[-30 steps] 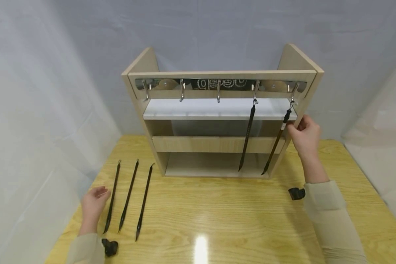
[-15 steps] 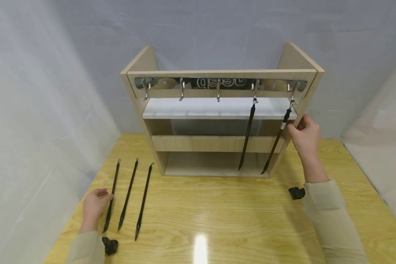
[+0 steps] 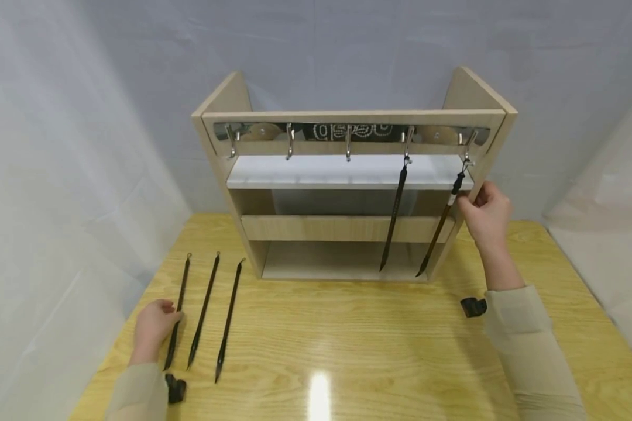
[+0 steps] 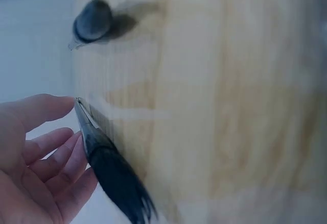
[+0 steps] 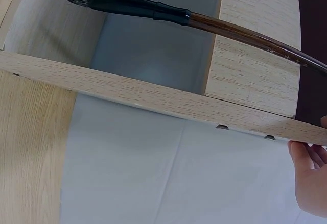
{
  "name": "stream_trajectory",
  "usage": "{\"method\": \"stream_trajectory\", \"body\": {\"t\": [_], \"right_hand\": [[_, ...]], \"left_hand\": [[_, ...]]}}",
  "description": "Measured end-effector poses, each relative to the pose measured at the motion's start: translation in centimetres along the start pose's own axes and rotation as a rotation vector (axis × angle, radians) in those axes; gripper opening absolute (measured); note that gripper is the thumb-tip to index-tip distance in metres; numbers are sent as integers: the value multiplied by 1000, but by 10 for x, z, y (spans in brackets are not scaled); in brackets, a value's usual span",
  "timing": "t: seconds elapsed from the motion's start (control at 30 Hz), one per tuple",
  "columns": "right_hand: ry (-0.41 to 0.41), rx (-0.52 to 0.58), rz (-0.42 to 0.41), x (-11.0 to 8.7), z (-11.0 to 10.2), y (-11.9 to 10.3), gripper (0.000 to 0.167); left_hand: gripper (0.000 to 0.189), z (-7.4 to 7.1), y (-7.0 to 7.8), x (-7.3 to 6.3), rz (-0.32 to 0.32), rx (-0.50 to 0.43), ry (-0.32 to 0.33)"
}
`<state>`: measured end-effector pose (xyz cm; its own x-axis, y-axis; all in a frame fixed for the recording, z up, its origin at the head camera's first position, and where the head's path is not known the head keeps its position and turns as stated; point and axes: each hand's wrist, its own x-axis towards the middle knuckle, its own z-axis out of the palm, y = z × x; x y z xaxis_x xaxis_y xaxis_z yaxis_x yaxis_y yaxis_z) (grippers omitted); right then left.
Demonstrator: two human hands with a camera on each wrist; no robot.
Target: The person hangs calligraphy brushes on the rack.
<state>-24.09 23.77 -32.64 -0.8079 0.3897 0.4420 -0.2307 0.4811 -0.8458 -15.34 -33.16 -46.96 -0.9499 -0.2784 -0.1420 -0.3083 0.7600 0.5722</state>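
In the head view, three dark writing brushes lie side by side at the table's left. My left hand (image 3: pixel 155 327) is at the leftmost brush (image 3: pixel 184 280), its thumb across the handle and fingers loosely bent. In the left wrist view, that brush's dark bristle end (image 4: pixel 120 183) points toward the camera, with the thumb tip at the handle and a gap between thumb and fingers. My right hand (image 3: pixel 487 219) grips the right side panel of a wooden shelf (image 3: pixel 295 228). A brown-handled brush (image 3: pixel 442 225) hangs from the rightmost hook beside it, also seen as a brush (image 5: pixel 127 4) in the right wrist view.
Another brush (image 3: pixel 395 219) hangs on the neighbouring hook. Three hooks toward the left carry nothing, including the middle hook (image 3: pixel 349 143). The middle brush (image 3: pixel 205 310) and right-hand brush (image 3: pixel 229 321) lie on the wooden table (image 3: pixel 337 333). White sheeting surrounds the table.
My left hand has moved slightly right, onto the leftmost brush, which lies as before. The right hand keeps its grip on the shelf, and the hanging brushes have not changed.
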Motion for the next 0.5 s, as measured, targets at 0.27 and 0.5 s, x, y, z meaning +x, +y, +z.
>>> {"method": "stream_trajectory", "body": {"t": [0.27,0.5], "right_hand": [[-15,-13,14,-1,-1,0,19],[-22,-14,20,-1,-1,-1,21]], "left_hand": [[44,-1,4,3,-14,118,-35],[39,-1,3,7,-27,123,-32]]}}
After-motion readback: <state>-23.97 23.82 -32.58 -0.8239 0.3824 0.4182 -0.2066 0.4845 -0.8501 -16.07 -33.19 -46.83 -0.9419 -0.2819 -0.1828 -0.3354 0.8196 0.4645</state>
